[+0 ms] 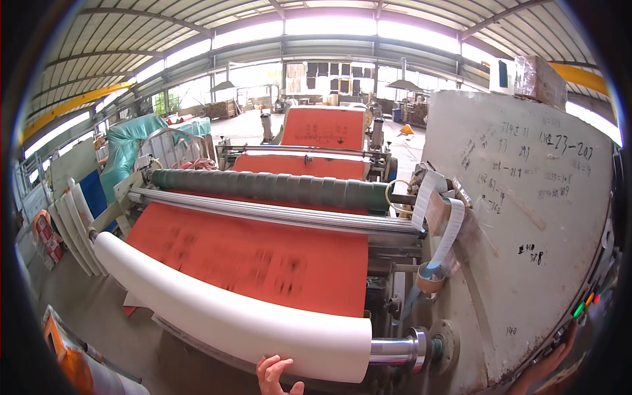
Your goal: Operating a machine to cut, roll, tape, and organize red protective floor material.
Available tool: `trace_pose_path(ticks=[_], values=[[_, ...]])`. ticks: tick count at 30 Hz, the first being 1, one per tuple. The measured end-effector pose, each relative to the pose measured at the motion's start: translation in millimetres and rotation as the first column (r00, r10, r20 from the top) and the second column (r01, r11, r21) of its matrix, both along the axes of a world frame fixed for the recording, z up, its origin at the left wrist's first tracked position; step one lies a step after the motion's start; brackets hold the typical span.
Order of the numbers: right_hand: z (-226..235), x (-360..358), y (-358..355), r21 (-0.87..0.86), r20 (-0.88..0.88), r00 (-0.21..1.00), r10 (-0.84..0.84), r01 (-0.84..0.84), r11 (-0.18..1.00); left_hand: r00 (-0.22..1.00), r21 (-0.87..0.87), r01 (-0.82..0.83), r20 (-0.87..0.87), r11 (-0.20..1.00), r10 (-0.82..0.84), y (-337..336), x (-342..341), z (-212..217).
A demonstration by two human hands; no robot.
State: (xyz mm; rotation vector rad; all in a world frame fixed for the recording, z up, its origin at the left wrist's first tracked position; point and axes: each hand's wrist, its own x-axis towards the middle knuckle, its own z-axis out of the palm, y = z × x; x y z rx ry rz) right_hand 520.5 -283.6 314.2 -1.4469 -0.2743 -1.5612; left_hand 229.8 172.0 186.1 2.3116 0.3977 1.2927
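Left hand (pixel 275 375) comes up from the bottom edge, fingers spread and open, fingertips touching the underside of the white roll (pixel 230 316) near its right end; nothing is clasped, the palm seems only to steady or feel the winding surface. Right hand (pixel 550 365) sits low at the right, at the corner of the panel (pixel 520 217) beside small coloured buttons (pixel 582 306); mostly cut off by the rim, so cannot tell whether it is open or closed.

The roll lies across the front of the machine, tilted up toward the left, carried on a polished steel shaft (pixel 401 349) that enters the side housing; smooth, matte, thick cylinder, clean cut end face.

Behind it an orange-red web (pixel 250 253) feeds down flat and taut, dark print blurred, probably moving; it runs under a bright ribbed metal bar (pixel 276 214) and a dark green roller (pixel 270 187), which likely keep it tensioned and straight.

The panel is pale, scuffed sheet metal with handwritten marks; a tape roll (pixel 431 278) and a white strip (pixel 451 230) hang at its edge, within reach.

Beyond: teal tarpaulin (pixel 128 148), white tubes (pixel 76 227) leaning at left, corrugated roof (pixel 316 13) over an open hall.
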Motion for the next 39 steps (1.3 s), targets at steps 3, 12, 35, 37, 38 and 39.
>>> trace_pose_path(ticks=[3,12,35,37,38,39], values=[[6.2,-2.2,-2.9,-0.013,0.011,0.999,-0.046,0.047,0.999,0.999,-0.017,-0.003,0.033,1.000,0.003,-1.0,-0.6,-4.1],[9.0,2.4,-21.2,-0.029,0.030,0.984,-0.174,0.175,0.984,0.999,0.013,-0.029,0.019,0.999,0.029,-1.4,-2.2,-3.3],[-15.5,53.5,-142.8,-0.024,-0.267,0.930,-0.253,0.256,0.966,0.938,0.245,-0.281,-0.132,0.928,0.319,48.7,-30.2,-13.7],[-13.3,54.7,-144.8,0.010,-0.280,0.925,-0.256,0.269,0.963,0.936,0.247,-0.277,-0.151,0.929,0.319,46.5,-25.4,-11.7],[-10.7,54.5,-142.6,0.042,-0.291,0.922,-0.255,0.278,0.960,0.937,0.250,-0.269,-0.157,0.930,0.313,46.4,-22.0,-10.6],[-11.9,54.6,-143.9,0.040,-0.291,0.921,-0.258,0.281,0.959,0.938,0.253,-0.261,-0.162,0.932,0.307,46.9,-19.7,-9.9]])
